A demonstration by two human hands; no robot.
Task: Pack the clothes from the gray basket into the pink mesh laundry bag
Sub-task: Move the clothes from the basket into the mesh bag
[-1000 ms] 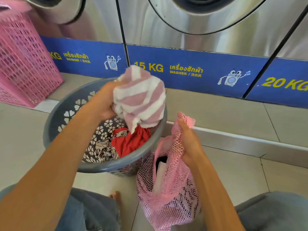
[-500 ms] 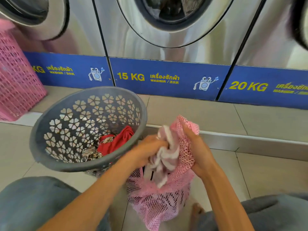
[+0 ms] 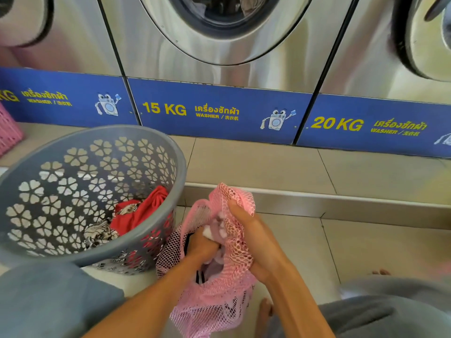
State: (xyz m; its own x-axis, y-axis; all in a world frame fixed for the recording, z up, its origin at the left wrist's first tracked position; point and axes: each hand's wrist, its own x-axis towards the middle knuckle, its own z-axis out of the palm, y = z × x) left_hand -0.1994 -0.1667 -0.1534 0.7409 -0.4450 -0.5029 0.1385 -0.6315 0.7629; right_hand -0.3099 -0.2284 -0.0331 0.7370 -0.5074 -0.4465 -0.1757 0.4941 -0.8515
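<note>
The gray basket (image 3: 61, 147) with flower-shaped holes leans on the floor at the left. Inside it lie a red garment (image 3: 144, 211) and a black-and-white patterned cloth (image 3: 100, 231). The pink mesh laundry bag (image 3: 214, 296) stands between my knees. My right hand (image 3: 249, 230) grips the bag's rim and holds its mouth up. My left hand (image 3: 202, 245) is pushed into the mouth, gripping the pink-and-white striped cloth (image 3: 214, 230), which is mostly hidden inside the bag.
A row of steel washing machines (image 3: 219, 40) with blue 15 KG and 20 KG labels stands on a tiled step (image 3: 268, 167) just ahead. A pink plastic basket (image 3: 8, 132) sits at the far left. My knees and bare feet flank the bag.
My left hand carried the striped cloth from above the gray basket rightward and down into the bag's mouth. My right hand kept hold of the bag's rim.
</note>
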